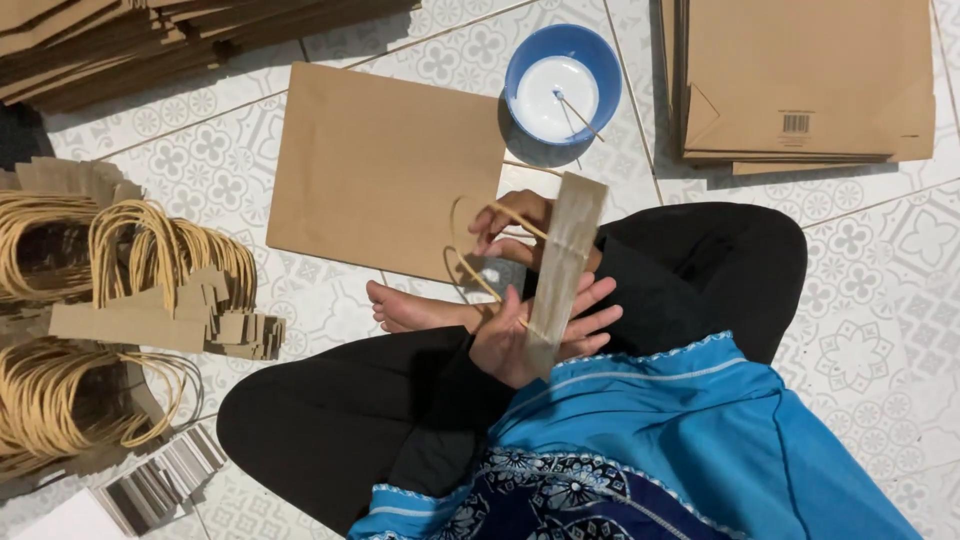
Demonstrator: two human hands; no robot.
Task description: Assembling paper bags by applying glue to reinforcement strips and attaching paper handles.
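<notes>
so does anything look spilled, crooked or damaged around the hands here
Nothing stands out. The blue bowl sits upright on the tiled floor, its white contents inside with a thin stick in it. The flat paper bag and both bag stacks lie flat. The left hand and right hand hold a handle strip cleanly.

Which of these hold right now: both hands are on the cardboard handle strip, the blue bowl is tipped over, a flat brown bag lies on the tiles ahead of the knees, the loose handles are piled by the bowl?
1. Both hands are on the cardboard handle strip. True: the left hand supports its near end, the right hand pinches its twine loop.
2. The blue bowl is tipped over. False: it stands upright with white paste and a thin stick inside.
3. A flat brown bag lies on the tiles. True.
4. The loose handles are piled beside the bowl. False: they are heaped at the left edge of the view, far from it.
</notes>
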